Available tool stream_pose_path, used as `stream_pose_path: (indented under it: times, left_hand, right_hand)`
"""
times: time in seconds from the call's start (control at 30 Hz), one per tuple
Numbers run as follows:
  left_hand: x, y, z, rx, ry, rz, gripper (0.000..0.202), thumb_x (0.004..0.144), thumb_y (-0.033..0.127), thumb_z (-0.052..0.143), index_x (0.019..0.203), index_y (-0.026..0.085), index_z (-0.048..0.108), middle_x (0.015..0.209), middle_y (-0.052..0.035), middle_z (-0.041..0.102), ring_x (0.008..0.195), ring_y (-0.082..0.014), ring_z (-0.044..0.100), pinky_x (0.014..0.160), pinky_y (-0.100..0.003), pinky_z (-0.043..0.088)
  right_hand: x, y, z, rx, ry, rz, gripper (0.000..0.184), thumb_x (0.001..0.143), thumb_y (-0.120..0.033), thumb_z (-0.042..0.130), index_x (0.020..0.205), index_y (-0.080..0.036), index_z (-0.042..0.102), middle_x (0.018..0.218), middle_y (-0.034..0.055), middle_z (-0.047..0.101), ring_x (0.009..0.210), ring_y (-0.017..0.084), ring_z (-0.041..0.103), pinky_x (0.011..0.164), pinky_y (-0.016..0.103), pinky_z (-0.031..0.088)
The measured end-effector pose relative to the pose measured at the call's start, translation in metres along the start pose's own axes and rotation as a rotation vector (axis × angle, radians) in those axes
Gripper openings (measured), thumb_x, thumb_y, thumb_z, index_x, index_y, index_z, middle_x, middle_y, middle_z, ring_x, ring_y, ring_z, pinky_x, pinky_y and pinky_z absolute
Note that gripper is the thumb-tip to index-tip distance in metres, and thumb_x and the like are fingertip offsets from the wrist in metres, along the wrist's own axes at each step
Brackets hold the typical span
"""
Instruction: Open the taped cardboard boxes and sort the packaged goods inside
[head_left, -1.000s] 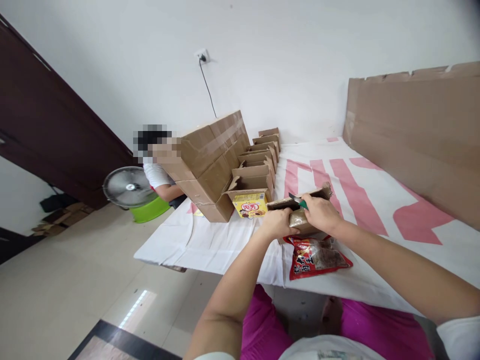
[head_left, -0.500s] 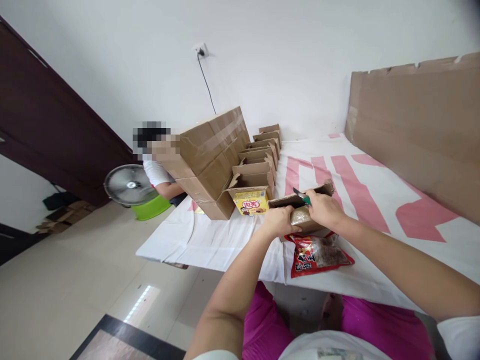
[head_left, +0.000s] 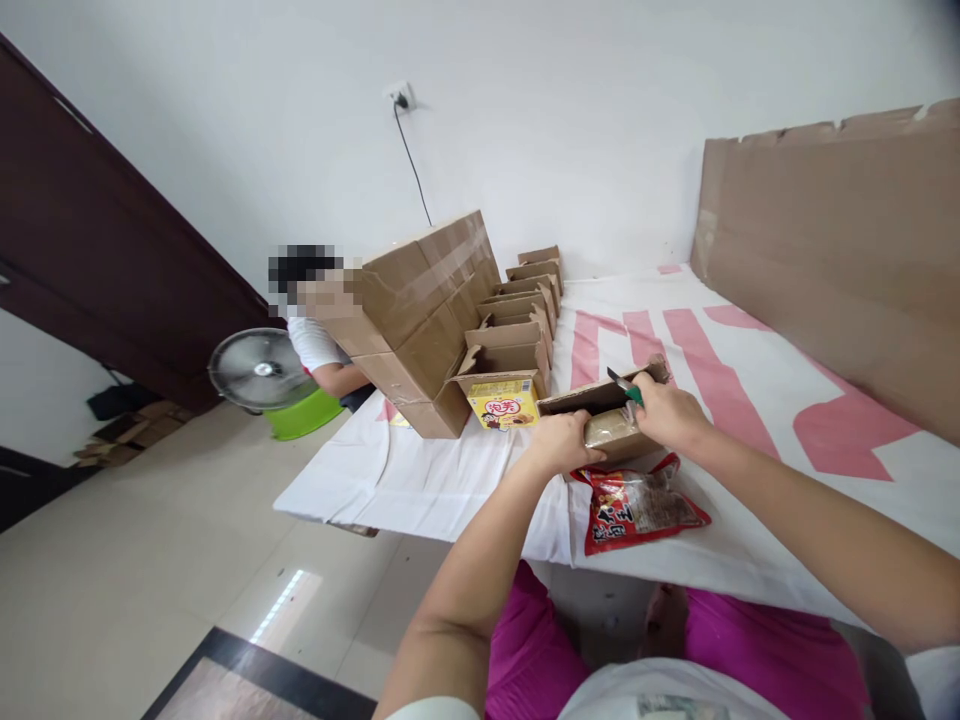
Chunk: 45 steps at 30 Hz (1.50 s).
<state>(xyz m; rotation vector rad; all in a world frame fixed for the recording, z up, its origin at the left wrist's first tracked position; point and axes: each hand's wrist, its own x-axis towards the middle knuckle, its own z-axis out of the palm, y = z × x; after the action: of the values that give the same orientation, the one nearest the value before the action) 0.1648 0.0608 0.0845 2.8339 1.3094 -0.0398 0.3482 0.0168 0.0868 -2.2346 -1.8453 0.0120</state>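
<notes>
Just in front of me stands a small open cardboard box (head_left: 592,400) with a taped flap on its near side. My left hand (head_left: 561,442) is closed on the box's left end, thumb on the taped flap. In my right hand (head_left: 664,408) is a utility knife (head_left: 625,387) with a green handle, its blade pointing up and left over the opening. That hand is at the box's right end. On the cloth just nearer to me lies a red food packet (head_left: 637,505) with a clear window. A yellow printed carton (head_left: 504,404) stands left of the box.
Several open cardboard boxes (head_left: 506,345) run in a row toward the wall. Stacked sealed cartons (head_left: 420,345) stand left of them, with a person (head_left: 319,345) behind. A large cardboard sheet (head_left: 832,250) rises at the right; a fan (head_left: 259,370) is on the left.
My right hand and the knife have shifted a little to the right along the box. My left hand keeps its hold on the box's left end.
</notes>
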Motion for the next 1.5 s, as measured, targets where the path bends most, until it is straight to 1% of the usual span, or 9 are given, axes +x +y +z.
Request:
stream_pose_path:
  times: [0.47, 0.63, 0.77, 0.83, 0.97, 1.1, 1.23, 1.33, 1.5]
  left_hand:
    - [0.000, 0.003, 0.001, 0.016, 0.008, 0.018, 0.061, 0.073, 0.063, 0.065, 0.117, 0.021, 0.061, 0.105, -0.0113, 0.074, 0.097, -0.0315, 0.070, 0.081, -0.038, 0.055]
    - [0.002, 0.002, -0.001, 0.011, -0.004, 0.032, 0.061, 0.073, 0.064, 0.065, 0.117, 0.021, 0.061, 0.106, -0.0114, 0.074, 0.098, -0.0314, 0.070, 0.081, -0.037, 0.054]
    - [0.003, -0.001, -0.002, 0.001, -0.044, 0.032, 0.061, 0.074, 0.061, 0.066, 0.120, 0.021, 0.059, 0.111, -0.0117, 0.072, 0.100, -0.0304, 0.069, 0.085, -0.036, 0.053]
    - [0.003, -0.003, -0.003, -0.019, -0.038, 0.063, 0.074, 0.072, 0.062, 0.069, 0.129, 0.018, 0.053, 0.121, -0.0135, 0.068, 0.109, -0.0311, 0.065, 0.092, -0.037, 0.050]
    - [0.001, 0.001, -0.008, -0.042, 0.087, 0.142, 0.099, 0.071, 0.069, 0.066, 0.146, 0.015, 0.032, 0.141, -0.0173, 0.052, 0.126, -0.0339, 0.053, 0.104, -0.042, 0.042]
    - [0.005, 0.016, -0.015, 0.019, 0.287, 0.253, 0.055, 0.092, 0.044, 0.051, 0.142, 0.024, 0.040, 0.141, -0.0100, 0.052, 0.127, -0.0269, 0.050, 0.106, -0.041, 0.038]
    - [0.021, 0.027, -0.017, 0.087, 0.237, 0.369, 0.030, 0.093, 0.023, 0.048, 0.118, 0.025, 0.064, 0.127, -0.0079, 0.061, 0.119, -0.0243, 0.053, 0.103, -0.039, 0.042]
    - [0.031, 0.027, -0.011, 0.018, 0.192, 0.321, 0.024, 0.093, 0.022, 0.047, 0.097, 0.021, 0.070, 0.106, -0.0080, 0.067, 0.104, -0.0214, 0.059, 0.094, -0.033, 0.047]
    - [0.032, 0.025, 0.001, -0.110, 0.259, 0.203, 0.023, 0.093, 0.018, 0.044, 0.093, 0.020, 0.067, 0.100, -0.0060, 0.066, 0.094, -0.0179, 0.062, 0.083, -0.028, 0.049]
  right_hand:
    - [-0.016, 0.015, 0.010, 0.083, 0.107, 0.048, 0.031, 0.083, -0.023, 0.051, 0.114, -0.018, 0.054, 0.097, 0.0114, 0.070, 0.087, 0.026, 0.066, 0.070, 0.032, 0.043]
    - [-0.012, 0.018, 0.004, 0.571, 0.104, 0.006, 0.019, 0.083, -0.033, 0.054, 0.097, -0.021, 0.056, 0.090, 0.0052, 0.070, 0.078, 0.019, 0.064, 0.072, 0.031, 0.048]
    - [-0.016, 0.030, -0.006, 0.918, -0.025, -0.107, 0.031, 0.085, -0.051, 0.050, 0.089, -0.021, 0.054, 0.087, 0.0038, 0.071, 0.065, 0.015, 0.062, 0.066, 0.030, 0.049]
    - [-0.018, 0.041, -0.008, 0.819, 0.022, -0.072, 0.032, 0.084, -0.051, 0.052, 0.092, -0.021, 0.057, 0.087, 0.0045, 0.071, 0.070, 0.017, 0.064, 0.067, 0.030, 0.049]
    - [-0.021, 0.062, 0.001, 0.470, 0.068, -0.046, 0.026, 0.076, -0.031, 0.064, 0.101, -0.022, 0.063, 0.102, 0.0044, 0.072, 0.090, 0.021, 0.066, 0.077, 0.031, 0.049]
    - [-0.022, 0.065, 0.013, 0.356, 0.063, -0.075, 0.029, 0.078, -0.025, 0.061, 0.107, -0.020, 0.064, 0.108, 0.0063, 0.071, 0.096, 0.022, 0.066, 0.079, 0.030, 0.048]
    - [-0.026, 0.063, 0.015, 0.325, 0.070, -0.103, 0.029, 0.079, -0.024, 0.061, 0.107, -0.020, 0.063, 0.108, 0.0061, 0.070, 0.096, 0.022, 0.065, 0.080, 0.030, 0.048]
    - [-0.032, 0.066, 0.012, 0.289, 0.062, -0.165, 0.037, 0.083, -0.032, 0.061, 0.118, -0.020, 0.059, 0.118, 0.0072, 0.067, 0.102, 0.023, 0.064, 0.081, 0.032, 0.048]
    - [-0.041, 0.066, -0.004, 0.057, 0.019, -0.296, 0.040, 0.094, -0.044, 0.045, 0.128, -0.025, 0.054, 0.120, 0.0104, 0.059, 0.086, 0.022, 0.065, 0.070, 0.034, 0.048]
